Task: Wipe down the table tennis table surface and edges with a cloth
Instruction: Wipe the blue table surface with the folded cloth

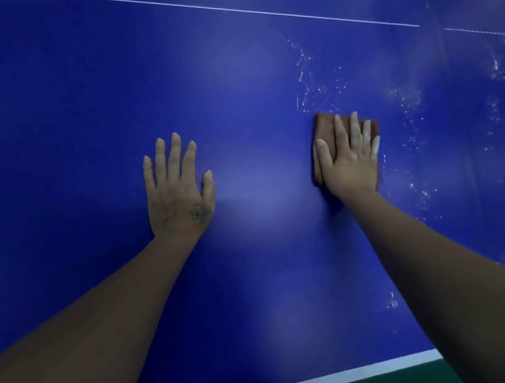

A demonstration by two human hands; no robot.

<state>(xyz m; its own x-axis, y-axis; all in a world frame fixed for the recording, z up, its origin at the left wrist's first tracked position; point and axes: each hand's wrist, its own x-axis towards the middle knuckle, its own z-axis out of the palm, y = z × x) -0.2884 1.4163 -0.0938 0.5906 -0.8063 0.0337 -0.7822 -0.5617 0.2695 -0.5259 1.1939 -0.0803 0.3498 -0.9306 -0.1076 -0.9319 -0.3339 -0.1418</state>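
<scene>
the cloth [324, 126] is a folded reddish-brown pad lying flat on the blue bench [242, 91], right of centre, just below a scatter of white specks [307, 83]. the right hand [349, 165] presses it, fingers [355, 130] straight and close together. the left hand [178, 191] rests flat on the bench, well apart from the cloth, fingers spread, holding nothing. a thin white line [253, 12] crosses the far side.
</scene>
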